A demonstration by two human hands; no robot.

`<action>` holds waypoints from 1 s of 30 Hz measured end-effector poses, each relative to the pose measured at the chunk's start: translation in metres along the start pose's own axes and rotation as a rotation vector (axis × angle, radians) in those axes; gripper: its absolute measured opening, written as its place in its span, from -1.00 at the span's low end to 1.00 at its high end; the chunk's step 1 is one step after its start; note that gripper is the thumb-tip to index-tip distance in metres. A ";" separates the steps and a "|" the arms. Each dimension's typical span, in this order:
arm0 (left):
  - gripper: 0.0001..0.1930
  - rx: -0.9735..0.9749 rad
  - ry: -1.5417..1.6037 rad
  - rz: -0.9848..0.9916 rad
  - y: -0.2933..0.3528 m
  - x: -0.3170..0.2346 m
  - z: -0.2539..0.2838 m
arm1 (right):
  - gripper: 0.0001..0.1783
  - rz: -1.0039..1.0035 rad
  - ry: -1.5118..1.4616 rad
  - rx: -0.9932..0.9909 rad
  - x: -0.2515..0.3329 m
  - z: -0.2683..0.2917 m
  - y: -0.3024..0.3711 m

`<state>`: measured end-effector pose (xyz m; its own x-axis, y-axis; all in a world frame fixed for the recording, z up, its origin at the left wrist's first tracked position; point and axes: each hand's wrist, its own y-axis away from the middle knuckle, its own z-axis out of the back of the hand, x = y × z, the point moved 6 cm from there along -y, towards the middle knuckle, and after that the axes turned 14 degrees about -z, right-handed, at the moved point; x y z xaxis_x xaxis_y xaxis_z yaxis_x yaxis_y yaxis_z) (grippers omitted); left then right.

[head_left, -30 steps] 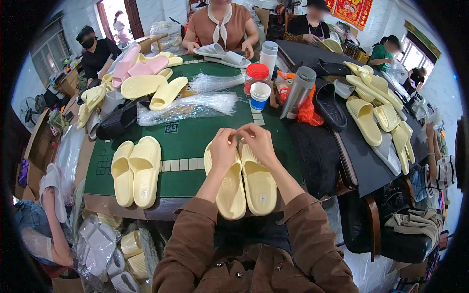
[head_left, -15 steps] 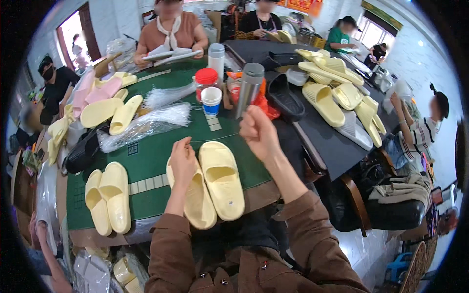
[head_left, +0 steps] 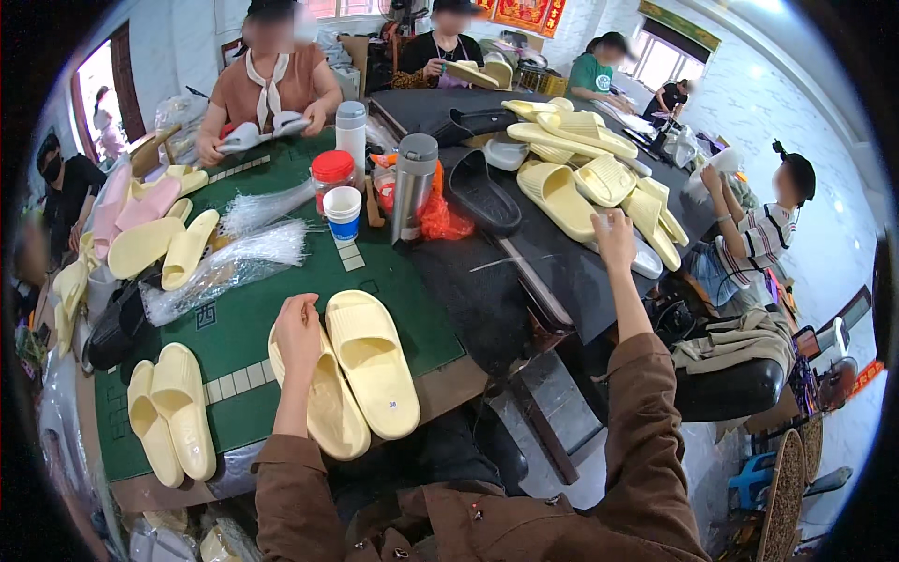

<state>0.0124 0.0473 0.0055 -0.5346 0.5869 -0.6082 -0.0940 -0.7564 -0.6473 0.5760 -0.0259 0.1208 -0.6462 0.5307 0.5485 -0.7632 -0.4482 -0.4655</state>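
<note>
On the green mat in front of me lies a pair of pale yellow slippers, the right one point(head_left: 375, 365) showing a small white sticker. My left hand point(head_left: 298, 332) is closed over the strap of the left slipper point(head_left: 339, 417); its fingertips are partly hidden. Out to the right, my right hand point(head_left: 613, 239) is raised with its fingers pinched together, in front of the slipper pile. A thin pale plastic strand point(head_left: 513, 263) trails from its side; where it meets the fingers is too fine to see clearly.
Another yellow pair point(head_left: 176, 412) sits at left, with bundles of clear plastic strands point(head_left: 229, 267) beyond. A paper cup point(head_left: 343, 214), red-lidded jar point(head_left: 333, 173) and steel flask point(head_left: 414, 183) stand mid-table. Yellow slippers point(head_left: 554, 199) pile up on the black table. Several people work around.
My right hand has swung out to the right, away from the left hand, and the thin strand went with it. My view has turned rightward. The left hand stays at the slipper.
</note>
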 end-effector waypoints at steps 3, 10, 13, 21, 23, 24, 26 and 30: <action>-0.84 0.005 -0.022 0.001 0.001 -0.001 0.005 | -0.36 0.053 0.274 0.077 0.010 -0.019 -0.002; -0.84 0.007 0.023 0.011 -0.002 -0.007 -0.001 | -0.36 -0.093 -0.076 0.349 -0.016 -0.057 -0.045; -0.84 -0.004 0.018 -0.006 0.000 -0.005 0.002 | -0.45 -0.171 -0.389 0.384 -0.023 -0.063 -0.047; -0.84 -0.011 -0.009 -0.010 0.001 -0.005 0.004 | -0.67 -0.362 -0.818 0.555 -0.001 -0.007 -0.036; -0.84 -0.007 0.008 -0.013 0.001 -0.002 0.002 | -0.68 -0.330 -0.908 0.541 0.005 0.015 -0.034; -0.84 -0.004 0.014 -0.016 0.000 -0.003 0.003 | -0.59 -0.321 -0.942 0.532 0.010 0.023 -0.034; -0.83 0.006 0.009 0.007 0.001 -0.003 0.005 | -0.59 -0.305 -1.009 0.514 0.018 0.036 -0.028; -0.80 -0.110 0.094 -0.065 -0.002 -0.013 0.011 | -0.63 -0.264 -1.119 0.550 0.030 0.077 -0.014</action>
<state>0.0104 0.0386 0.0196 -0.4486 0.6618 -0.6006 -0.0307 -0.6831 -0.7297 0.5671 -0.0593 0.1968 0.0807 -0.1247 0.9889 -0.5950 -0.8020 -0.0526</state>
